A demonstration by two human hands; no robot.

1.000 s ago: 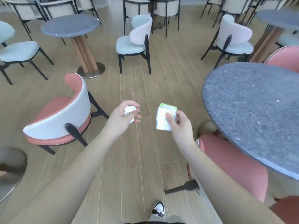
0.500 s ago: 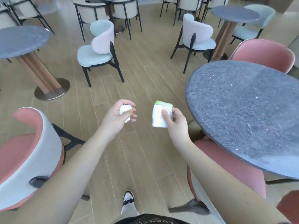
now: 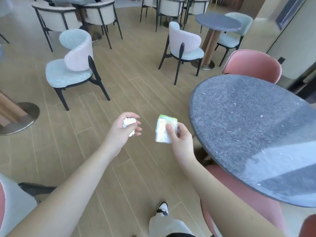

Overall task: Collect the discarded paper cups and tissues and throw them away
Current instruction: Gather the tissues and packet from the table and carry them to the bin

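Observation:
My left hand (image 3: 123,132) is closed around a crumpled white tissue (image 3: 128,121), which shows between the fingers. My right hand (image 3: 179,139) grips a flattened white paper cup with a green rim (image 3: 162,132), thumb pressed on its front. Both hands are held out at waist height over the wooden floor, about a hand's width apart, just left of a round grey stone table (image 3: 256,134).
A pink chair (image 3: 253,65) stands behind the grey table and another (image 3: 239,207) is tucked under its near edge. A pale blue and pink chair (image 3: 75,65) stands at the left, a similar one (image 3: 184,47) ahead. A small grey table (image 3: 217,23) is far right, a table base (image 3: 18,117) far left.
The view has swung to the right and moved forward: the chairs and the left table slid leftward. Both hands keep the same grip and spacing.

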